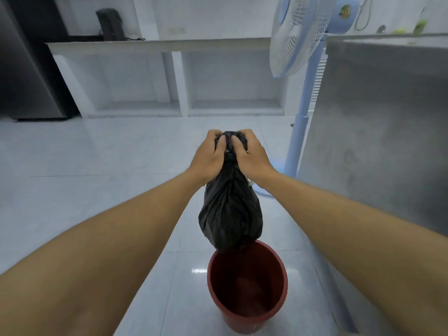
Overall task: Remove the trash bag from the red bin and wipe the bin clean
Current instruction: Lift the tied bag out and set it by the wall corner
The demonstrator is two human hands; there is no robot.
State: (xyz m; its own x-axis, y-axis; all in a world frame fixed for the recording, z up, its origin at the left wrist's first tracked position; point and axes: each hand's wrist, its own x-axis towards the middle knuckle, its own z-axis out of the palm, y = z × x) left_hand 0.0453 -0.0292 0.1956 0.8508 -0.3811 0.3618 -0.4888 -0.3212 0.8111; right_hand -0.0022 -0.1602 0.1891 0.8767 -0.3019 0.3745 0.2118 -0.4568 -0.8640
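A black trash bag (230, 214) hangs in the air, bunched and twisted at its neck. My left hand (208, 156) and my right hand (252, 156) both grip the gathered top of the bag, side by side, fingers curled round it. The bag's bottom hangs just above the far rim of the red bin (247, 309). The bin stands upright on the white tiled floor below my arms, and its inside shows dark red with no liner in it.
A light blue standing fan (300, 132) stands close to the right of the bag. A grey metal cabinet (378, 112) fills the right side. White built-in shelves (169, 76) line the far wall. A dark fridge (26, 69) stands at the left.
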